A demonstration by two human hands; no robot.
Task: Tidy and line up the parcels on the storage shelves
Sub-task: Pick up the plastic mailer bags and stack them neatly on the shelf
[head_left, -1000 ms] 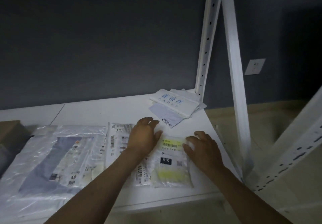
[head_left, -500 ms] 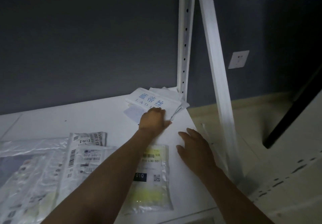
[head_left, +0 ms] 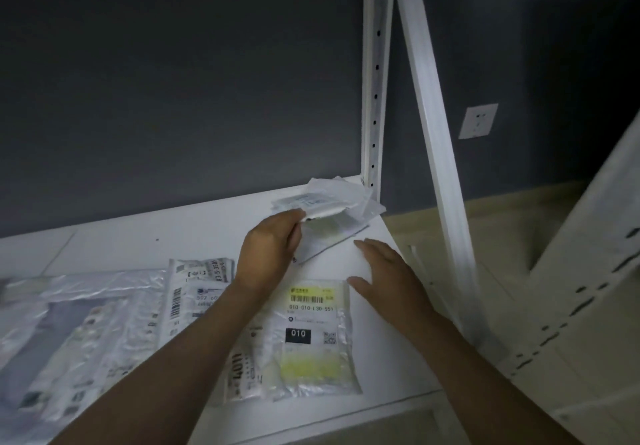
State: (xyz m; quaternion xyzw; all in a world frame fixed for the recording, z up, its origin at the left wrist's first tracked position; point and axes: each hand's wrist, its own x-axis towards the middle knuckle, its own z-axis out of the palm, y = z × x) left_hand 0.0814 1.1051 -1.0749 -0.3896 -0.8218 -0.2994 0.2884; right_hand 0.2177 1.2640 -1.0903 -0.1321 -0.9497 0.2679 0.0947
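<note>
Head cam: I see left hand (head_left: 270,247) pinching a crumpled white parcel (head_left: 325,202), tilted off the shelf (head_left: 166,233); right hand (head_left: 384,271) flat, fingers straight.

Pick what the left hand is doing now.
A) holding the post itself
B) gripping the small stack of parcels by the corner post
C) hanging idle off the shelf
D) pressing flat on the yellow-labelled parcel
B: the left hand pinches the near edge of the stack of parcels between thumb and fingers, beside the corner post.
</note>
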